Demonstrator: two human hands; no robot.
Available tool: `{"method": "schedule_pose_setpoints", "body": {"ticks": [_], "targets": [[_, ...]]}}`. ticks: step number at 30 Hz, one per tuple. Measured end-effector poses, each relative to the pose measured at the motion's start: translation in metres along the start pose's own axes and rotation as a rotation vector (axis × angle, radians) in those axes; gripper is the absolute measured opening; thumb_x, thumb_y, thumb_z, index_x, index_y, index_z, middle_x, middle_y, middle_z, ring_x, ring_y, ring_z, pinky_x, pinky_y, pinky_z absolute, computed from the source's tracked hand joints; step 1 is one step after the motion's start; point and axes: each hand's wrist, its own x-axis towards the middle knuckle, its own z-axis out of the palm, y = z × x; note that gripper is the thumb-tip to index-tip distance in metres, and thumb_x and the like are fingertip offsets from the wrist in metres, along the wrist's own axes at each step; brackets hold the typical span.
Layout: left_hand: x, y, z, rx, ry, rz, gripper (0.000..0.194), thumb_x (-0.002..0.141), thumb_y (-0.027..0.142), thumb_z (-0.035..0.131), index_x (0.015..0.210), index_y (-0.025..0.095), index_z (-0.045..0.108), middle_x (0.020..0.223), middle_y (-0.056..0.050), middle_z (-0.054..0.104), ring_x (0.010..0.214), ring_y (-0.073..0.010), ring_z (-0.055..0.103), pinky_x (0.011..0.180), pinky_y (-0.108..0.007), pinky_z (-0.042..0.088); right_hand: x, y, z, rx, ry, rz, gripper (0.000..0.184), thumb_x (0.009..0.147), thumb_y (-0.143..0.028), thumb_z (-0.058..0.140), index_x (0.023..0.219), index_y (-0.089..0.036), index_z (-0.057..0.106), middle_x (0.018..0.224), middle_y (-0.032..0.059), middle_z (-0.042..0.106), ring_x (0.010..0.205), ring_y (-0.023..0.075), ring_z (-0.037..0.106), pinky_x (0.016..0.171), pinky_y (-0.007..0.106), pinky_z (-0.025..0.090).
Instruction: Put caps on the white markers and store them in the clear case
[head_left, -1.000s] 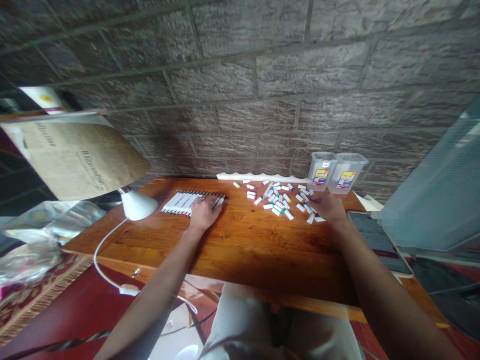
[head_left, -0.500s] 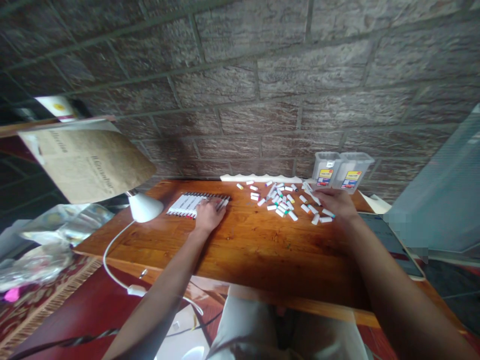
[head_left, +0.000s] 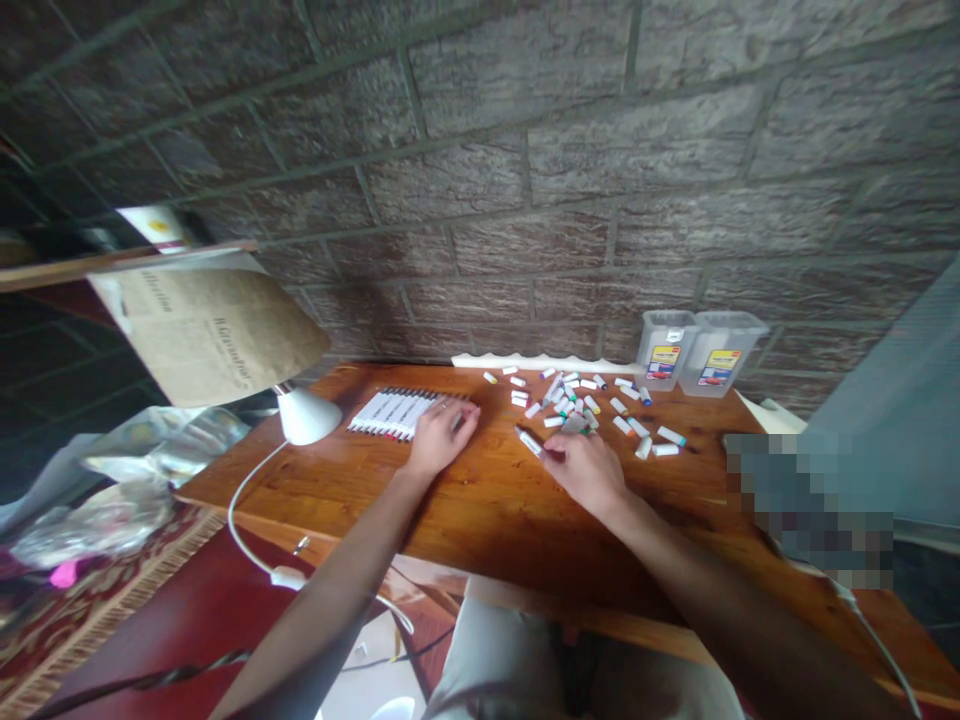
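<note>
My right hand (head_left: 589,465) pinches a white marker (head_left: 529,441) with a dark tip end, held just above the desk and pointing away to the left. My left hand (head_left: 441,436) rests over the right end of a row of markers (head_left: 386,412), which lie side by side with dark ends up and down. Its fingers are slightly bent and apart from the thumb, with nothing seen between them. Loose white caps and markers (head_left: 570,398) with coloured ends lie scattered beyond my right hand, which hides part of them.
Two clear plastic boxes (head_left: 720,355) with labels stand at the back right. A white wavy-edged strip (head_left: 547,362) lies along the wall. On the left stands a lamp (head_left: 306,415) with a paper-covered shade. A blurred-out device (head_left: 814,510) lies at the desk's right.
My right hand has come left and nearer from the far right of the scattered pieces, now with a marker in it. My left hand has stayed at the row's right end.
</note>
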Motion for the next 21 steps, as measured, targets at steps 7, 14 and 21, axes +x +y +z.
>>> {"method": "schedule_pose_setpoints", "body": {"ticks": [7, 14, 21], "targets": [[-0.007, 0.028, 0.008, -0.15, -0.39, 0.319, 0.04, 0.097, 0.044, 0.043, 0.125, 0.024, 0.063, 0.096, -0.006, 0.073, 0.086, -0.0177, 0.067, 0.081, -0.029, 0.05, -0.001, 0.003, 0.005, 0.148, -0.051, -0.263, 0.026, 0.093, -0.036, 0.051, 0.099, -0.024, 0.073, 0.084, 0.0019, 0.076, 0.066, 0.0147, 0.067, 0.07, 0.025, 0.047], [-0.008, 0.029, 0.009, -0.094, -0.466, 0.394, 0.042, 0.1, 0.043, 0.034, 0.12, 0.024, 0.066, 0.105, -0.008, 0.071, 0.097, -0.0213, 0.065, 0.086, -0.032, 0.048, -0.002, 0.006, 0.007, 0.206, -0.047, -0.333, 0.027, 0.094, -0.031, 0.048, 0.097, -0.02, 0.072, 0.075, 0.0014, 0.074, 0.055, 0.0124, 0.06, 0.062, 0.024, 0.043], [-0.005, 0.028, 0.009, -0.008, -0.42, 0.399, 0.04, 0.099, 0.043, 0.037, 0.094, 0.021, 0.071, 0.083, -0.007, 0.066, 0.081, -0.0183, 0.063, 0.074, -0.029, 0.045, -0.004, 0.005, 0.009, 0.224, -0.09, -0.372, 0.028, 0.094, -0.031, 0.048, 0.104, -0.021, 0.072, 0.084, 0.0018, 0.076, 0.057, 0.013, 0.06, 0.064, 0.025, 0.045]]}}
